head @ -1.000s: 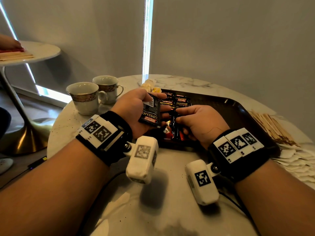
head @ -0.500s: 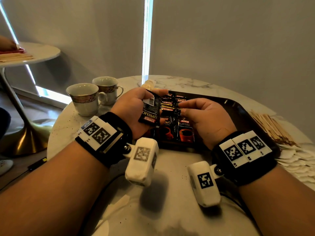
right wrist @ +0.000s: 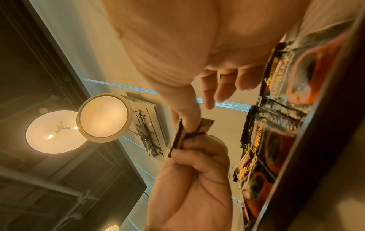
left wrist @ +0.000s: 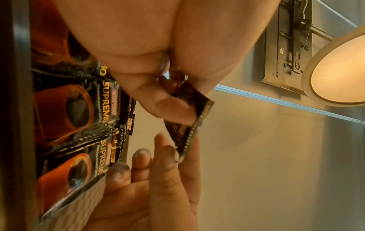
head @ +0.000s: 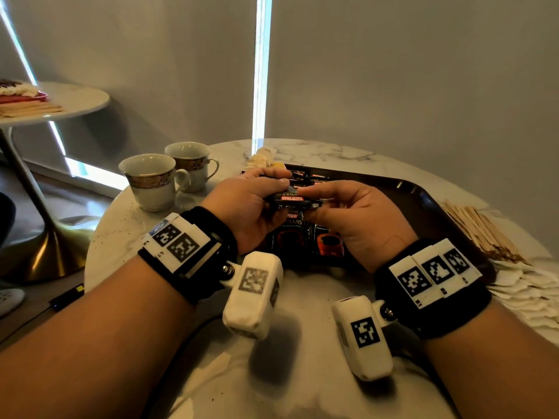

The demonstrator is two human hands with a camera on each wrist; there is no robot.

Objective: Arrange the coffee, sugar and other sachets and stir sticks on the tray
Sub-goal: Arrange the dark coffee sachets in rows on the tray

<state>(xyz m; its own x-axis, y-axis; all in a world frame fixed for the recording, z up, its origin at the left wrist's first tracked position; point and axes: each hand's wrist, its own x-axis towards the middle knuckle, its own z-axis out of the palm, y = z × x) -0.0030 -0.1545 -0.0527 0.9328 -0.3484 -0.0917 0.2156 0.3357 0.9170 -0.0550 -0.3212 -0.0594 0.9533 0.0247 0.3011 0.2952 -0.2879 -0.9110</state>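
Observation:
A black coffee sachet [head: 295, 199] hangs flat over the near left of the dark tray [head: 423, 201], held between both hands. My left hand [head: 275, 192] grips its left end, thumb on top. My right hand [head: 311, 201] pinches its right end with thumb and index. In the left wrist view the sachet [left wrist: 189, 118] sits under my left thumb and the right hand's fingers [left wrist: 164, 156] touch its lower corner. The right wrist view shows the same pinch on the sachet [right wrist: 177, 137]. Rows of matching sachets [head: 329, 243] [left wrist: 79, 109] [right wrist: 276, 148] lie on the tray below.
Wooden stir sticks [head: 481, 231] and white paper sachets [head: 532, 297] lie on the marble table right of the tray. Two teacups [head: 151, 179] [head: 193, 164] stand at the left. Pale sachets [head: 263, 155] sit behind the tray. A small side table [head: 60, 101] stands far left.
My right hand has risen from the sachets on the tray and taken hold of the sachet in my left hand. That sachet has tipped from upright to flat.

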